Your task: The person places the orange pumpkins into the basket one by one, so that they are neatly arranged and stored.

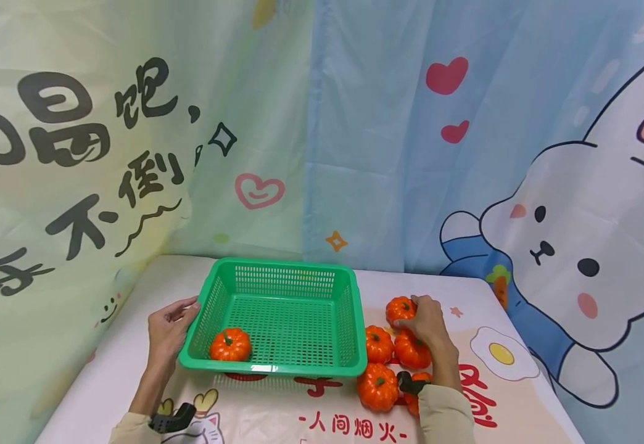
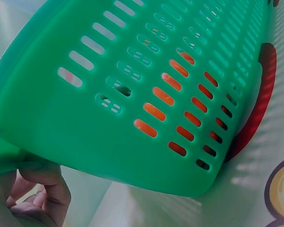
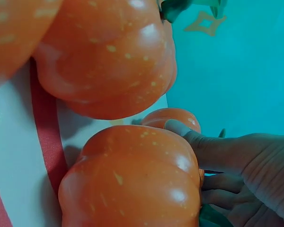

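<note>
A green plastic basket [image 1: 277, 372] with slotted walls stands on the table, one small orange pumpkin [image 1: 230, 345] lying in its near left corner. My left hand [image 1: 169, 327] grips the basket's left rim; the left wrist view shows curled fingers [image 2: 42, 177] under that rim. To the right of the basket, my right hand [image 1: 429, 320] holds the farthest pumpkin [image 1: 401, 310] of a loose group, thumb on the near side and fingers around the far side. In the right wrist view the held pumpkin [image 3: 173, 115] is mostly hidden behind a nearer pumpkin [image 3: 132, 175].
Several more pumpkins [image 1: 377, 387] cluster between the basket's right wall and my right forearm, one partly covered by the wrist camera [image 1: 411, 383]. A printed cloth [image 1: 344, 404] covers the table. Printed curtains [image 1: 366, 154] hang behind and at both sides.
</note>
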The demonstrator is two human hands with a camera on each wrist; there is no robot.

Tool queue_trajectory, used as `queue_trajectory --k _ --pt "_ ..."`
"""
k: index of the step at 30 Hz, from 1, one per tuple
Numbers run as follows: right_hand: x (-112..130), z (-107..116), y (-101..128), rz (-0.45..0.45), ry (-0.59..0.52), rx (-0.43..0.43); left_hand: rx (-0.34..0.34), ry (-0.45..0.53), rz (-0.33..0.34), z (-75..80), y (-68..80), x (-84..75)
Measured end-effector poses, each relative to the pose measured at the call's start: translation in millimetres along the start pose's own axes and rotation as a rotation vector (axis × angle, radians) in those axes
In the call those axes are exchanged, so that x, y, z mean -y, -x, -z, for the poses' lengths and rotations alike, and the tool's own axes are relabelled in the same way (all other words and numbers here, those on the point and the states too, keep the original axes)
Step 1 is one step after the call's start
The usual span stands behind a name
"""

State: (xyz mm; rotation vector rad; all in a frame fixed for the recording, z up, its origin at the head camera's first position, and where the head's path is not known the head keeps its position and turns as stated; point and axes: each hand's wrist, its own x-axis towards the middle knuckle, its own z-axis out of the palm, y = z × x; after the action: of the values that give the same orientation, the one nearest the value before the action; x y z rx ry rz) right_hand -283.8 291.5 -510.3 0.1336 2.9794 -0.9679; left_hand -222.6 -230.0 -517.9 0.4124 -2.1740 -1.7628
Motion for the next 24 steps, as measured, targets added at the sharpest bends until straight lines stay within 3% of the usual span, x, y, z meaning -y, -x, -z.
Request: queue_trajectory --k 24 --pt "5.2 -0.2 3.2 0.014 -0.013 0.007 -0.007 -0.013 -0.009 -1.0 1.6 -1.2"
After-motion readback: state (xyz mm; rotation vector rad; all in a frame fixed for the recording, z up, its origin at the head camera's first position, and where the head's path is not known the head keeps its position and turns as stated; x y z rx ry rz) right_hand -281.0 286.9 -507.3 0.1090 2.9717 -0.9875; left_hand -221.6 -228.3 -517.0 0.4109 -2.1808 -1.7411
